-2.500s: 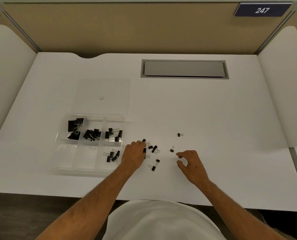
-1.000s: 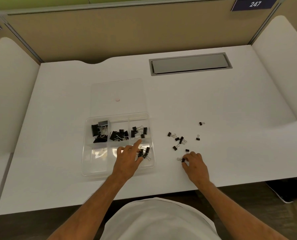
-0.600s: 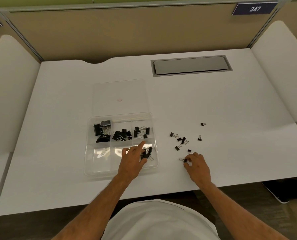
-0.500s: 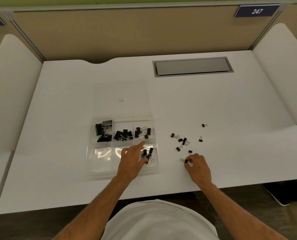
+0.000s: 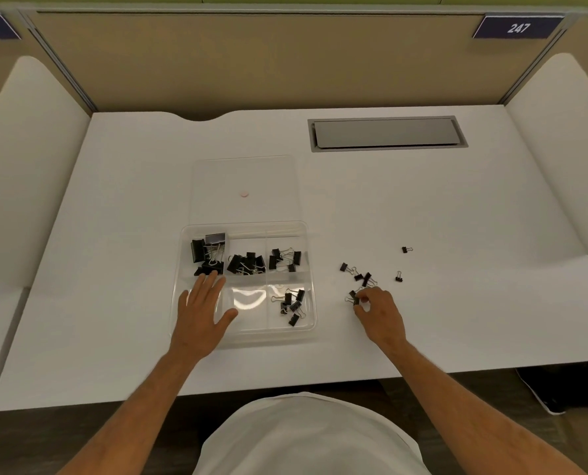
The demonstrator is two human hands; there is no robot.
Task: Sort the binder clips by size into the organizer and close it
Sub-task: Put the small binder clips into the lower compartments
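A clear box [image 5: 311, 332] sits on the white worktop [image 5: 121, 234]. Its clear lid [image 5: 244, 176] lies open and flat behind it. The box has six parts. The back left part holds big black clips [image 5: 207, 255]. The back middle part holds middle clips [image 5: 247, 264]. The back right part holds smaller clips [image 5: 284, 259]. The front right part holds small clips [image 5: 292, 305].

The left hand [image 5: 201, 311] lies flat over the front left part of the box. Its fingers are straight and spread, and it holds nothing. The fingertips [image 5: 210, 277] reach up near the big clips.

Right of the box, loose clips [image 5: 357, 273] lie in a small bunch on the worktop. The right hand [image 5: 380, 310] is just beside them. Its fingers are curled and pinch one tiny clip [image 5: 354, 298]. Two more clips [image 5: 399, 276] lie farther right, apart from the bunch.

A grey flap [image 5: 386, 133] is set in the back of the worktop. A sign [image 5: 518, 27] at the top right says 247.
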